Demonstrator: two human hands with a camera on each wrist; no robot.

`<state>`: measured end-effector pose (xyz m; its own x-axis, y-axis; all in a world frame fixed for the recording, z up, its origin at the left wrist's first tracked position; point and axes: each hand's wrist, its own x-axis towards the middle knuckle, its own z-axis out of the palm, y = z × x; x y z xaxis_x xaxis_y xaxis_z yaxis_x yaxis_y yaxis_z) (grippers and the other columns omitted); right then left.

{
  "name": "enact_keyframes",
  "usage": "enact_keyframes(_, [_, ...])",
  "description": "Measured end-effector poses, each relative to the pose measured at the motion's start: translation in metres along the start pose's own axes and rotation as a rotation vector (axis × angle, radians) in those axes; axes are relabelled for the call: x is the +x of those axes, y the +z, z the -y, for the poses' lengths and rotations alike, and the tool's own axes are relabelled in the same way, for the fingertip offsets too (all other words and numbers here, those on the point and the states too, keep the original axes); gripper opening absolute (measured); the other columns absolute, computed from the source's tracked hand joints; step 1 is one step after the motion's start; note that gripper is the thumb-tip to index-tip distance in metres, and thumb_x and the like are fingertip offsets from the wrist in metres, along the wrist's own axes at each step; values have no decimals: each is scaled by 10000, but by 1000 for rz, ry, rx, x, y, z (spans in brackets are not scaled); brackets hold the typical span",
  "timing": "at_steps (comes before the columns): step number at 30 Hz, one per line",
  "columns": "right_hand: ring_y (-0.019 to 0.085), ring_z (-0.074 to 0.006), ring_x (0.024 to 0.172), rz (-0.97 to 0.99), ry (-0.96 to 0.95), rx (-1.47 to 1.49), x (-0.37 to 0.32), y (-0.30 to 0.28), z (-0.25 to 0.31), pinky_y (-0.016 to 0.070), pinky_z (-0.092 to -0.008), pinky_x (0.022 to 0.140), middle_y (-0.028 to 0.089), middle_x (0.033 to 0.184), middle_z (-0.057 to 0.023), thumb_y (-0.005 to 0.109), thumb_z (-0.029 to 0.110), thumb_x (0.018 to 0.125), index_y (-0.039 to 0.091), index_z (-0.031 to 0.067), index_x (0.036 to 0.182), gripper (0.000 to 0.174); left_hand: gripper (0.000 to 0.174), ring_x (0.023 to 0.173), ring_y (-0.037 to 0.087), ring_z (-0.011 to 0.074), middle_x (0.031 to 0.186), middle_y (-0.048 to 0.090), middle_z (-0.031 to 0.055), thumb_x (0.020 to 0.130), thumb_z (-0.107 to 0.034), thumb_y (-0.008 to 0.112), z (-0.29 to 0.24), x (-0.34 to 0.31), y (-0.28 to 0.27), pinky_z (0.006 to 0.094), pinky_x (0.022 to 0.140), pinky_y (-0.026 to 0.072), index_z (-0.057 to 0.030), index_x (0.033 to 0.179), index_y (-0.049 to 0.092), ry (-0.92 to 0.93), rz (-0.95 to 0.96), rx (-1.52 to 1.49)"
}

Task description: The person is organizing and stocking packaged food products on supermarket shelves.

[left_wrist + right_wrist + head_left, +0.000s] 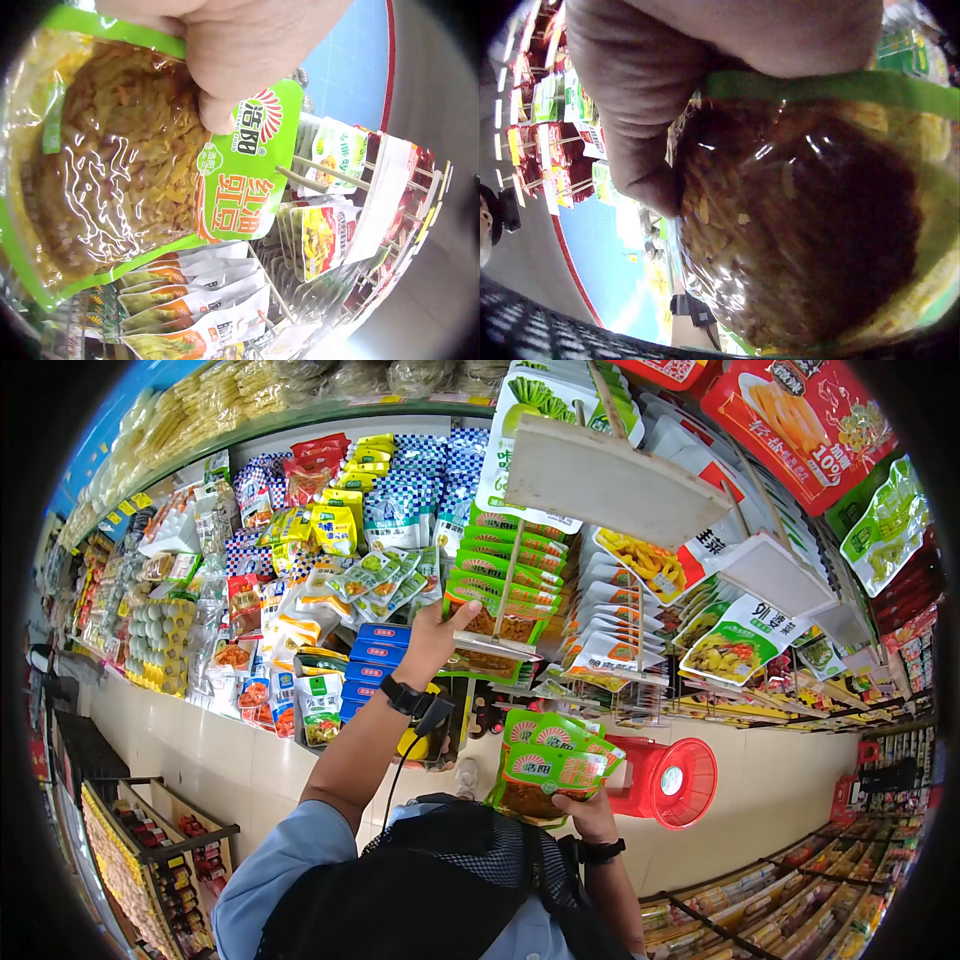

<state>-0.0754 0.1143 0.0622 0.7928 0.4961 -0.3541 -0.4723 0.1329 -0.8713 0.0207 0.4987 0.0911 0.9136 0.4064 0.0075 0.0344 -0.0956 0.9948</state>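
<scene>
The left hand (437,640) pinches a flat pouch (127,157) at the hanging rack, the thumb pressed across its face and the other fingers mostly hidden behind. A thin rod (322,174) meets the pouch's printed end; whether it runs through the plastic, I cannot tell. The pouch is glossy and soft, with a bright green border, a red sunburst print and a large clear window, creased with white highlights over brown, shredded filling.

The right hand (590,815), held low in front of the body, grips a small overlapping bunch of green pouches (548,765) — thumb bent over the edge, the remaining fingers out of sight beneath. Close up, the front bag's window (802,225) bulges, slick and wrinkled, over dark, stringy contents.

More green packs (505,575) hang in a tight row by the left hand, with stiff, white label plates (615,475) above and to their right. Blue boxes (372,675), crisp-edged and stacked, lie just beside the left forearm. Near the right hand stands a red plastic basket (695,765), round-rimmed, on smooth, shiny floor (790,765). A black bag (410,890) with a mesh panel covers the person's front, over a pale blue sleeve (290,855).
</scene>
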Motion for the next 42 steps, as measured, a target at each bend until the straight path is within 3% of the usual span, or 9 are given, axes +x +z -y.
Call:
enact_keyframes(5, [663, -172, 1163, 26, 7, -39, 3, -2, -8, 519, -367, 1047, 708, 1276, -46, 824, -9, 846, 610, 35, 1369, 567, 534, 935, 719, 283, 1055, 758, 196, 962, -399, 773, 22, 5, 0, 372, 852, 540, 51, 1217, 642, 155, -154, 172])
enact_keyframes(6, [662, -173, 1163, 26, 5, -38, 2, -2, -7, 520, -367, 1044, 708, 1271, -46, 825, -5, 847, 609, 34, 1369, 566, 583, 989, 706, 393, 1085, 733, 247, 914, -392, 821, 30, -1, 1, 412, 866, 541, 55, 1218, 603, 194, -230, 145])
enact_keyframes(9, [660, -175, 1165, 40, 3, -50, 6, -1, -1, 522, -366, 1038, 708, 1262, -46, 829, 7, 849, 604, 34, 1369, 567, 422, 1053, 641, 365, 1108, 641, 216, 943, -259, 790, 5, -53, -10, 422, 896, 516, 40, 1175, 605, 450, -417, 515])
enact_keyframes(13, [653, -177, 1173, 136, 56, -117, 15, -3, 3, 522, -365, 1039, 694, 1283, -52, 839, 25, 846, 585, 34, 1382, 593, 449, 1089, 607, 205, 1197, 628, 117, 1046, -290, 663, 16, -120, -8, 371, 939, 498, -3, 1373, 553, 112, 344, 91])
enact_keyframes(16, [636, -182, 1202, 148, 17, -110, 19, 14, 12, 506, -368, 1061, 680, 1311, -58, 849, 45, 847, 557, 29, 1412, 637, 555, 1165, 592, 130, 1369, 618, 35, 1126, -396, 490, 2, -155, 9, 316, 971, 493, -54, 1559, 434, -455, 702, -192])
enact_keyframes(19, [630, -188, 1218, 121, -25, -70, 23, 20, 7, 488, -371, 1084, 678, 1324, -57, 841, 51, 860, 558, 33, 1411, 620, 553, 1165, 578, 87, 1389, 607, 5, 1148, -409, 417, 76, -166, 24, 289, 988, 490, -86, 1596, 400, -689, 698, -357])
enact_keyframes(26, [655, -180, 1165, 135, -14, -121, 26, 11, -1, 505, -358, 1042, 704, 1277, -48, 825, 70, 877, 605, 38, 1359, 531, 394, 1104, 613, 91, 1222, 710, 29, 1115, -261, 551, 38, -163, 20, 284, 978, 496, -22, 1426, 582, -248, 644, -278])
enact_keyframes(36, [678, -176, 1124, -48, -49, 109, 8, -4, -18, 526, -351, 1006, 731, 1223, -48, 802, -3, 868, 670, 40, 1288, 443, 274, 847, 549, 36, 872, 667, -51, 1092, -246, 608, 1, -149, 20, 243, 777, 490, -8, 1173, 716, -60, 266, -10])
enact_keyframes(42, [662, -186, 1176, -115, -89, 201, -1, -21, -35, 516, -357, 1031, 700, 1295, -33, 769, -65, 840, 633, 66, 1349, 543, 301, 1064, 607, 51, 1171, 734, -13, 1097, -245, 597, -16, -101, -12, 255, 975, 468, -18, 1255, 713, -49, 175, -279])
